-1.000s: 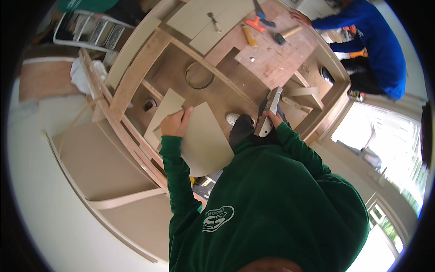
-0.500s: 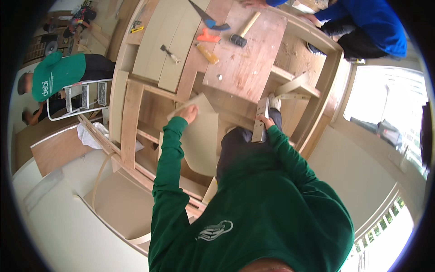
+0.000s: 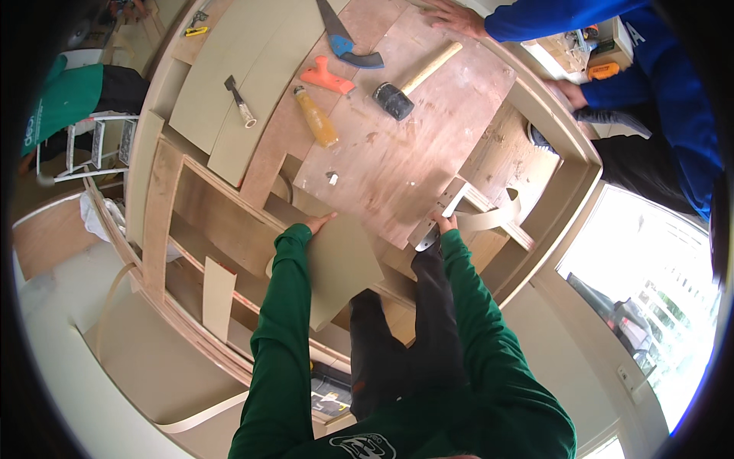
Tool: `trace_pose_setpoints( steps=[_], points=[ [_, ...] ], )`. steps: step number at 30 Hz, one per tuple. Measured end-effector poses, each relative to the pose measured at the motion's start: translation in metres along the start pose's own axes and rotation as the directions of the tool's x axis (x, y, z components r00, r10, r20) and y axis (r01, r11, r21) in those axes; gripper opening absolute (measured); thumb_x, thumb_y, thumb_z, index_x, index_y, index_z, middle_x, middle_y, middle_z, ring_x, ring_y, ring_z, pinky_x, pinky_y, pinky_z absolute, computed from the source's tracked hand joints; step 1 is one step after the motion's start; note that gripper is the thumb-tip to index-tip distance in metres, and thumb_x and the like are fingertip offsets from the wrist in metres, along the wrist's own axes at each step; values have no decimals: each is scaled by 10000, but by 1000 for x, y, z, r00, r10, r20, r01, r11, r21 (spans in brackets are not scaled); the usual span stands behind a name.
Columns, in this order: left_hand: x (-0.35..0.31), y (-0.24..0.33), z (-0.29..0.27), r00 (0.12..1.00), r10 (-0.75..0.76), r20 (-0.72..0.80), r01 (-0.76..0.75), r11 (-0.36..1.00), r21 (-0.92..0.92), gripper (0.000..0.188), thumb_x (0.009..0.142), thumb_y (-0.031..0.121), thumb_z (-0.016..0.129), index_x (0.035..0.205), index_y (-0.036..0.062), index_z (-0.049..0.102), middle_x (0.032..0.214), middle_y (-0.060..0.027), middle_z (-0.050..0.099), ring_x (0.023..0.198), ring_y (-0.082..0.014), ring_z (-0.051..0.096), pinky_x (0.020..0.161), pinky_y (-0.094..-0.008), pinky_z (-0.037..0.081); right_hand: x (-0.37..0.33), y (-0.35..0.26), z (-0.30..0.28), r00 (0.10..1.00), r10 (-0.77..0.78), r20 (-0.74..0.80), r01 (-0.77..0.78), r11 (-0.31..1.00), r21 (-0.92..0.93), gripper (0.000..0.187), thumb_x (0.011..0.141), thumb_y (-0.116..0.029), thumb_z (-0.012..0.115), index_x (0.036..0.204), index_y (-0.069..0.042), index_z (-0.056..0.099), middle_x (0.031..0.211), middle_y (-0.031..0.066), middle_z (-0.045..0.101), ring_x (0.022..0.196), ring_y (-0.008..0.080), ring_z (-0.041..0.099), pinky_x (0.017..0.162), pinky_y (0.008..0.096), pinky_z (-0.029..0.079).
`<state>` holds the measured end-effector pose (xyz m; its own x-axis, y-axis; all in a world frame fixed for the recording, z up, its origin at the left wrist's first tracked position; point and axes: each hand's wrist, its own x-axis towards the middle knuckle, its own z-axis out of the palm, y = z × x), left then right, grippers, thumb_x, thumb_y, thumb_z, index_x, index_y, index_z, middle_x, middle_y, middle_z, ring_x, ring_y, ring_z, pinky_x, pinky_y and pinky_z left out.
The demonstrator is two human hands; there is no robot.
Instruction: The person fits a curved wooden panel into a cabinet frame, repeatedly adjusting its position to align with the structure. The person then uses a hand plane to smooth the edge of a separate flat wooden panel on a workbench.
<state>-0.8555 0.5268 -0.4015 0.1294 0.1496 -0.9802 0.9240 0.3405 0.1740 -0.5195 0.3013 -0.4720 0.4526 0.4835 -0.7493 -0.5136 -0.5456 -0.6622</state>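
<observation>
Left hand [image 3: 321, 222]: beige panel [image 3: 344, 264]; right hand [image 3: 443, 222]: metal tool [image 3: 451, 197]; both farther forward

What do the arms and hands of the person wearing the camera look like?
The long sleeves are plain dark green, wrinkled, and reach about to the wrists. The left hand and right hand wear no gloves. No cables show on them. A white emblem marks the green top.

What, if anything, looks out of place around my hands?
One pale strip curls up beside your right hand, looking odd among the flatter boards. A small white scrap also lies on the reddish board, like stray debris. I see no obvious spill.
</observation>
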Motion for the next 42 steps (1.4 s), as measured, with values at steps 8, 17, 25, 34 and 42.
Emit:
trace_pose_setpoints(
  steps=[8,17,25,34,42],
  points=[
    [58,-9,-31,931,107,-350,-129,991,-40,925,822,777,479,1178,-61,646,1162,-227,659,1056,-296,650,945,-385,474,14,-21,15,997,-25,71,24,1000,15,353,736,-71,714,1053,21,586,893,90,669,762,196,642,687,340,519],
    [104,-37,-79,950,66,-306,-111,985,-134,864,873,693,499,1273,-71,559,1250,-254,607,1138,-340,610,959,-413,471,18,-3,40,969,-244,-44,247,967,56,342,726,-77,700,1042,-19,581,856,46,636,743,167,618,655,316,506],
    [66,-48,-84,948,133,-289,-221,929,-296,807,879,612,600,1289,-79,525,1159,-193,658,1021,-260,654,864,-363,522,5,8,41,990,-112,-82,117,992,56,477,743,-4,692,1184,32,512,979,110,651,854,198,643,747,325,537],
    [85,-51,-75,924,65,-378,-140,975,-173,732,879,569,617,1298,-29,557,1246,-197,623,1100,-299,627,950,-412,483,6,18,52,959,-253,-123,259,965,32,440,761,-10,680,1169,4,515,944,91,636,824,183,634,721,320,533],
    [76,-52,-75,938,72,-339,-182,935,-303,729,879,560,635,1295,-33,554,1185,-171,656,1024,-247,650,890,-358,511,4,19,49,970,-189,-154,205,975,91,428,735,-24,692,1126,4,520,909,77,628,765,177,624,692,316,527]
  ],
)
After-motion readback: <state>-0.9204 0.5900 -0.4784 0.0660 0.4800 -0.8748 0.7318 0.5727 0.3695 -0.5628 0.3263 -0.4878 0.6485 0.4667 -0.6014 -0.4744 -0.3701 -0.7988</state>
